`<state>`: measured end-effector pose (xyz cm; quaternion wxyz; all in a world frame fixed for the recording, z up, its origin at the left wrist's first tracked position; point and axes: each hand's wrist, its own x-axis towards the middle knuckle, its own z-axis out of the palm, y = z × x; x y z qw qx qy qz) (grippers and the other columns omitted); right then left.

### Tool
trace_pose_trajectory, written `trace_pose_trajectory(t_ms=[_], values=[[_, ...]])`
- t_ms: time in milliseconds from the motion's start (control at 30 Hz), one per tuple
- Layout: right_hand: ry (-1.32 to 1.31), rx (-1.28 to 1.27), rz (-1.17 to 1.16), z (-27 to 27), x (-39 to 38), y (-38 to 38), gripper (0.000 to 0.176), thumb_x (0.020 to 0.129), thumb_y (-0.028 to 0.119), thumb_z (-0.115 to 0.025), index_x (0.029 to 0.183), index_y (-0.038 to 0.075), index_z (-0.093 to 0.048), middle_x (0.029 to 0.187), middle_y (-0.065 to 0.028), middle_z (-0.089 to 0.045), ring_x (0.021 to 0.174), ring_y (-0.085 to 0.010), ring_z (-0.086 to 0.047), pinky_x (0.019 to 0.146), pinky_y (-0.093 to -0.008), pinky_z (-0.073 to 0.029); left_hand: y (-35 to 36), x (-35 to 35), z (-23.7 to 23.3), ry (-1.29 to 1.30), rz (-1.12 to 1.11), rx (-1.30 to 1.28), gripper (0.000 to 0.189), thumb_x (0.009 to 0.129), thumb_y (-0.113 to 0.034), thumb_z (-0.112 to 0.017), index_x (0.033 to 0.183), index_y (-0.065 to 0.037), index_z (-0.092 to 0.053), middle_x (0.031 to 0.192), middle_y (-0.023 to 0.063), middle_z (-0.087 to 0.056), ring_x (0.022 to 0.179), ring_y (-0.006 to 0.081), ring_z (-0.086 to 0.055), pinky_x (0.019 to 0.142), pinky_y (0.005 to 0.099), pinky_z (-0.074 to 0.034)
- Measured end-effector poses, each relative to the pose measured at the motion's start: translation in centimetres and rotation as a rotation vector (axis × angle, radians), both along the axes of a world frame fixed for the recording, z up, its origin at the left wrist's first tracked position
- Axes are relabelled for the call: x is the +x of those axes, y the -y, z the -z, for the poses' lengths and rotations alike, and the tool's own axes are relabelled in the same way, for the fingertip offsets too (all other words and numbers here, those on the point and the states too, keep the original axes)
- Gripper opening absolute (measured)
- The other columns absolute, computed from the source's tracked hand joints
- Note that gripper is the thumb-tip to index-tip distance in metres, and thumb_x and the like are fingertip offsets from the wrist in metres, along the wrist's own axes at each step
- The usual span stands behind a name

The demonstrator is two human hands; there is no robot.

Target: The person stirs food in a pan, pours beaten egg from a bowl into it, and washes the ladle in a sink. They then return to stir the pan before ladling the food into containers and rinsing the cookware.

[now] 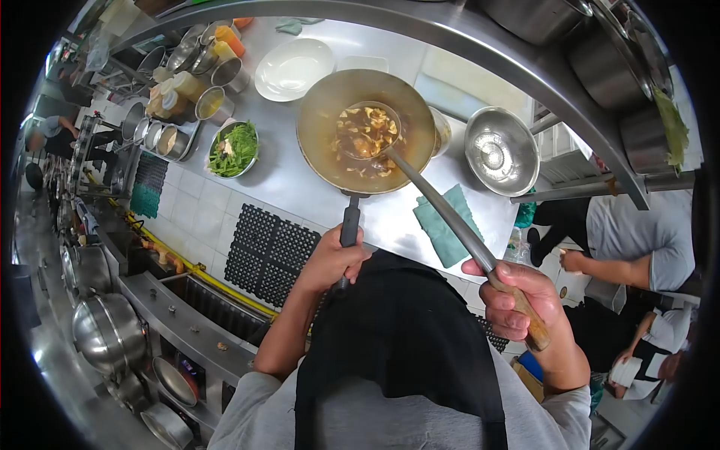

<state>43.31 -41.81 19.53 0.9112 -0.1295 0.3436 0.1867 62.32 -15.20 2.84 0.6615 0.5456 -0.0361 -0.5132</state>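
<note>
My left hand point(340, 259) is closed round the black handle of a wok point(319, 156), which is over the steel table. Brown sauce with yellowish pieces lies in the wok. In my right hand point(521, 304) is the wooden grip of a long steel ladle point(457, 226). The ladle's bowl is inside the wok, filled with pieces and sauce. Left of the wok stands a bowl of green leaves point(238, 148); behind it is a white oval plate point(295, 69). To the right are a shiny metal bowl point(502, 151) and a green cloth point(448, 225).
Sauce bottles point(180, 88) and metal containers point(215, 105) stand at the table's back left. A steel shelf point(450, 34) arches overhead with pots. Black mats point(274, 251) lie on the floor. Co-workers are at the right point(637, 236) and far left.
</note>
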Motion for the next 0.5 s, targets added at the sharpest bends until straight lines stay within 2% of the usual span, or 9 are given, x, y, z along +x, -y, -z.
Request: trace_pose_trajectory(t_ms=[267, 367, 500], values=[[-0.016, -0.014, 0.052, -1.0, 0.1, 0.7, 0.048, 0.109, 0.024, -0.043, 0.147, -0.007, -0.045, 0.072, -0.0061, -0.053, 0.045, -0.0135, -0.051, 0.038, -0.0276, -0.042, 0.2, 0.0, 0.5, 0.016, -0.016, -0.017, 0.022, 0.087, 0.004, -0.064, 0.094, -0.009, -0.047, 0.055, -0.0023, -0.045, 0.04, 0.0092, -0.045, 0.041, 0.0273, -0.043], [0.055, 0.05, 0.09, -0.6, -0.6, 1.3, 0.049, 0.11, 0.024, -0.041, 0.148, -0.007, -0.043, 0.074, -0.0076, -0.054, 0.046, -0.015, -0.053, 0.038, -0.0284, -0.043, 0.4, 0.2, 0.2, 0.018, -0.027, -0.006, 0.023, 0.087, 0.004, -0.063, 0.096, -0.009, -0.047, 0.055, -0.0021, -0.045, 0.04, 0.0092, -0.045, 0.041, 0.0275, -0.043], [0.11, -0.022, 0.098, -1.0, -1.4, 2.0, 0.047, 0.11, 0.024, -0.044, 0.146, -0.006, -0.046, 0.071, -0.0051, -0.053, 0.043, -0.0124, -0.049, 0.037, -0.0283, -0.042, 0.2, 0.2, 0.6, 0.011, -0.073, 0.001, 0.022, 0.087, 0.004, -0.062, 0.097, -0.008, -0.047, 0.056, -0.0022, -0.044, 0.04, 0.0091, -0.044, 0.041, 0.0275, -0.043]])
